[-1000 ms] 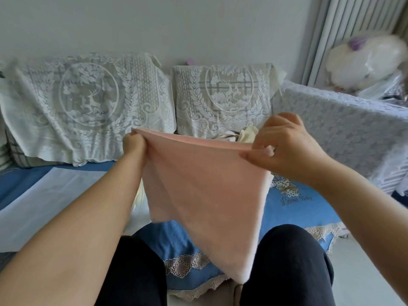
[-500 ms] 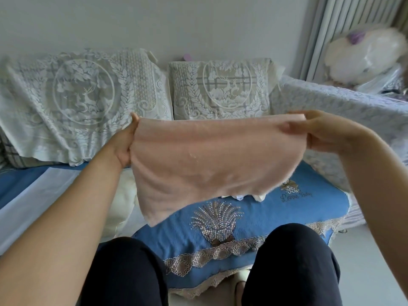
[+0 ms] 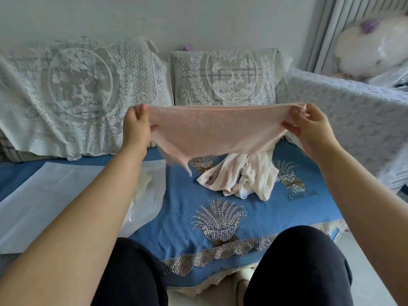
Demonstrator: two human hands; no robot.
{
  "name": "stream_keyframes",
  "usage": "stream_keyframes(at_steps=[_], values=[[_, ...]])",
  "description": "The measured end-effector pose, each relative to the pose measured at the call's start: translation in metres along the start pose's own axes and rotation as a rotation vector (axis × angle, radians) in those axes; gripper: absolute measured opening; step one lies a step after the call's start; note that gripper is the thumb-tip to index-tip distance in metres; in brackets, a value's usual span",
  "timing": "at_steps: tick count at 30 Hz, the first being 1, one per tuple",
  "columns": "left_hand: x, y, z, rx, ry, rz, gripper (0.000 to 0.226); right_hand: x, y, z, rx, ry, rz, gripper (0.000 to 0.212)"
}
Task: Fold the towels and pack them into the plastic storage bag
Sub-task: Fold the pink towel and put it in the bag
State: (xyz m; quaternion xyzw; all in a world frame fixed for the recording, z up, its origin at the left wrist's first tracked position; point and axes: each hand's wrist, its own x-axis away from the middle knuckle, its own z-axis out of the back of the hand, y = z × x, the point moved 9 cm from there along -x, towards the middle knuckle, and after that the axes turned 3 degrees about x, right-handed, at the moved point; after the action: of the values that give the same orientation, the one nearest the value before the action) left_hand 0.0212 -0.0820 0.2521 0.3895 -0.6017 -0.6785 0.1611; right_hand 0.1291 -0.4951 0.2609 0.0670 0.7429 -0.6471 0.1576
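Pinching its top corners, the left hand (image 3: 136,127) and right hand (image 3: 310,124) stretch the pink towel (image 3: 212,129) taut, probably squaring it for folding. Unfolded towels (image 3: 240,175) wait below (plastic storage bag (image 3: 44,199) lies left).

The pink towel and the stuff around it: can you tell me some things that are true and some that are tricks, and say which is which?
1. Both hands hold the pink towel up in the air. True: the left hand and the right hand each pinch a top corner.
2. The pink towel is already in the plastic bag. False: the bag lies flat on the left, apart from it.
3. A heap of pale towels lies on the blue cover. True.
4. The heap is neatly folded. False: it is crumpled.
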Motion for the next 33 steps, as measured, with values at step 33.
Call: stream_keyframes(at_steps=[33], values=[[0.086, -0.251, -0.024, -1.421, -0.863, 0.367, 0.022, 0.004, 0.255, 0.023, 1.115, -0.242, -0.382, 0.035]])
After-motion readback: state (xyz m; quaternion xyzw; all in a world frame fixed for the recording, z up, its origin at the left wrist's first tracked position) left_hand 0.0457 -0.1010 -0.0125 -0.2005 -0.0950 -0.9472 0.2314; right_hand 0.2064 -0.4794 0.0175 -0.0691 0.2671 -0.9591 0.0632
